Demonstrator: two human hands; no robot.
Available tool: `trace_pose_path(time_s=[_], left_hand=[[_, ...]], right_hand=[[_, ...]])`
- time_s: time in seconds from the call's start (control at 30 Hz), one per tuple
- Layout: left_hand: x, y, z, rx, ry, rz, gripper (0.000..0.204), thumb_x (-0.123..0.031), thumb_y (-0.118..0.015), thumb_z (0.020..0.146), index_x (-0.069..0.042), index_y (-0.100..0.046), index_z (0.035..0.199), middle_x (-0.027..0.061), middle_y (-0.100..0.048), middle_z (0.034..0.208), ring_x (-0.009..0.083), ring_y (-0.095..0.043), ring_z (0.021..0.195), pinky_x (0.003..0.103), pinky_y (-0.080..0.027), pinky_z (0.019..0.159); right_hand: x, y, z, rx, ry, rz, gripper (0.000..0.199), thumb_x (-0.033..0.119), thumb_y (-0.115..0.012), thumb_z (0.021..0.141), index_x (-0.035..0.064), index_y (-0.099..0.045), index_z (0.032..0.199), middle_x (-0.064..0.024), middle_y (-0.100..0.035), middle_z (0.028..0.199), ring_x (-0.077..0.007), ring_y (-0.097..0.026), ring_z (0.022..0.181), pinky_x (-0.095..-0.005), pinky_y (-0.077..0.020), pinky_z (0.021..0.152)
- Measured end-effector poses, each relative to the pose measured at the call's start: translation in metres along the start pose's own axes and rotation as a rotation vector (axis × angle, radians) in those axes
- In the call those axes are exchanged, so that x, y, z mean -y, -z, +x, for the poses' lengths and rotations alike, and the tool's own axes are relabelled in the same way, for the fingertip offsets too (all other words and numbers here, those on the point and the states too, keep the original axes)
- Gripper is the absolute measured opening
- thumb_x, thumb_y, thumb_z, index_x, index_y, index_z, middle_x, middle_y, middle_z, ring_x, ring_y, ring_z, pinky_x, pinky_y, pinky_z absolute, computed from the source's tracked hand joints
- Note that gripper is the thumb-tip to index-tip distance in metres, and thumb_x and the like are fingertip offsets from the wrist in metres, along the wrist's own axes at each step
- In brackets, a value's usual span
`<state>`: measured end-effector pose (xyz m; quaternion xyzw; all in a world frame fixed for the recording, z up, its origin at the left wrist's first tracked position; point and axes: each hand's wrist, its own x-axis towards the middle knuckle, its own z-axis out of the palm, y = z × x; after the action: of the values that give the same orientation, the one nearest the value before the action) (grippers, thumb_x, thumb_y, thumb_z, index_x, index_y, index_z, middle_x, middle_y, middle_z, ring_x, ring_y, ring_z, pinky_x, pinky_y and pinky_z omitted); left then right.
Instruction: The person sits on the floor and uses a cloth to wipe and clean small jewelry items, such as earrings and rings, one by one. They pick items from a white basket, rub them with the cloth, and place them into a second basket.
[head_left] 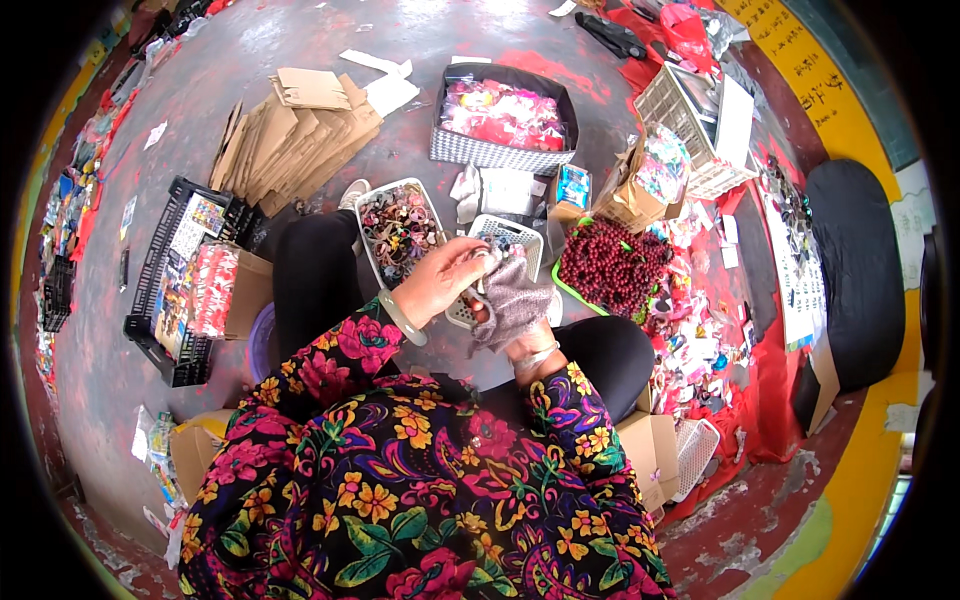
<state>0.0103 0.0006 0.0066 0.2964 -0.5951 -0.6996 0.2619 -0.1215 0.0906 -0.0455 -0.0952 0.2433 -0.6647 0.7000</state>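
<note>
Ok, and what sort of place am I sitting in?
Likely a small workshop or sorting space for trinkets, judging by the mixed small accessories filling a white basket, the heap of dark red beadlike pieces and the flattened cardboard.

Grey floor [100, 380], flattened cardboard [300, 140], baskets [480, 150], seemingly packets [75, 205]

Bright light glares off the far floor [300, 45] (edges bend towards a black rim).

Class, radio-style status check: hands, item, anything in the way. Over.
Left hand pinching grey-mauve cloth. Right hand partly covered by it. White basket partly hidden behind them.
</note>
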Motion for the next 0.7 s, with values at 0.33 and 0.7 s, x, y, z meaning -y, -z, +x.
trace_pose_path(time_s=[0.33, 0.7], left_hand=[[0.021, -0.003, -0.010, -0.144, -0.103, -0.025, 0.019, -0.017, -0.052, 0.087, -0.001, -0.053, 0.098, 0.0012, -0.055, 0.095, 0.0061, -0.050, 0.081, 0.021, -0.040, 0.074], [0.006, -0.036, -0.028, -0.232, -0.264, 0.268, 0.024, -0.006, -0.062, 0.077, -0.004, -0.045, 0.095, 0.0016, -0.050, 0.076, 0.0087, -0.047, 0.061, 0.023, -0.041, 0.057]], right_hand=[[-0.003, -0.006, 0.004, -0.233, 0.138, 0.052, 0.020, 0.023, -0.055, 0.084, 0.0093, -0.055, 0.098, -0.0035, -0.059, 0.091, -0.0136, -0.057, 0.075, -0.0234, -0.0476, 0.061], [0.000, -0.012, 0.017, -0.305, -0.051, 0.091, 0.049, 0.052, -0.033, 0.087, 0.0100, -0.055, 0.099, -0.0031, -0.058, 0.089, -0.0188, -0.054, 0.077, -0.0315, -0.0445, 0.065]])
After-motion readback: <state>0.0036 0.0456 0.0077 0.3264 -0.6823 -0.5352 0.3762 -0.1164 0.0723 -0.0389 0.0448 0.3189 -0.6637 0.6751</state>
